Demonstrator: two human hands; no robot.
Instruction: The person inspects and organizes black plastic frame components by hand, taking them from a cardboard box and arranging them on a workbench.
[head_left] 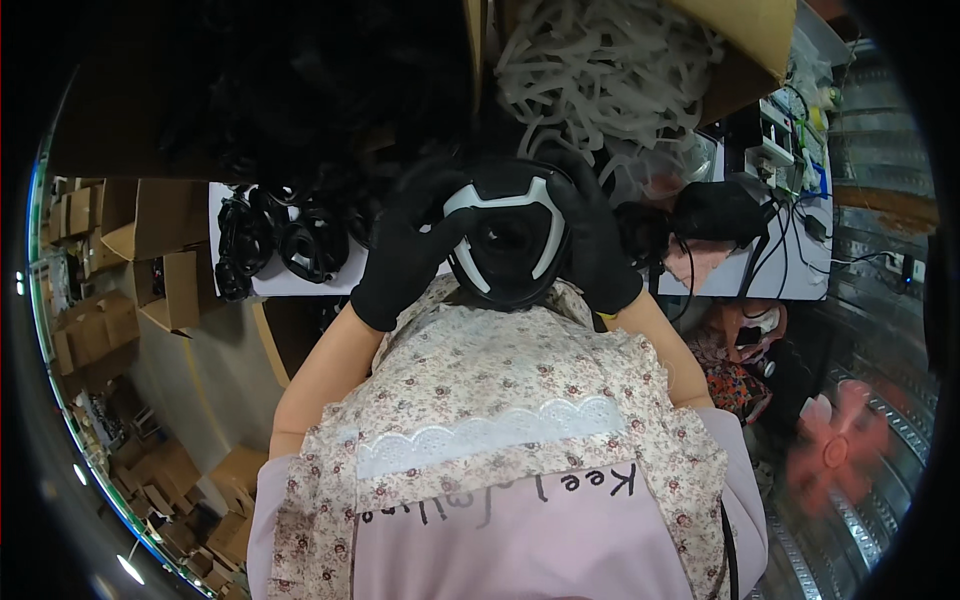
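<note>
Between my hands, close in front of my apron, is a black rounded shell (pixel 500 272) with a silver-grey trim (pixel 503 203) that forks down both sides. Its dark middle looks hollowed, but its exact kind does not show. Around its left edge closes my left hand (pixel 408 250), in a black glove, the thumb lying over the trim. My right hand (pixel 598 240), gloved the same way, grips the right edge, with its fingers partly hidden behind the shell. Just beyond it lies a heap of translucent whitish plastic strips (pixel 605 75) in a cardboard box (pixel 752 40).
Several black moulded pieces (pixel 310 245) lie on the white tabletop (pixel 270 284) at left. A large dark pile fills the far left. On the right are a black pouch-like item (pixel 718 212), cables (pixel 768 250) and a red fan (pixel 838 452). Cardboard boxes (pixel 165 290) stand along the left.
</note>
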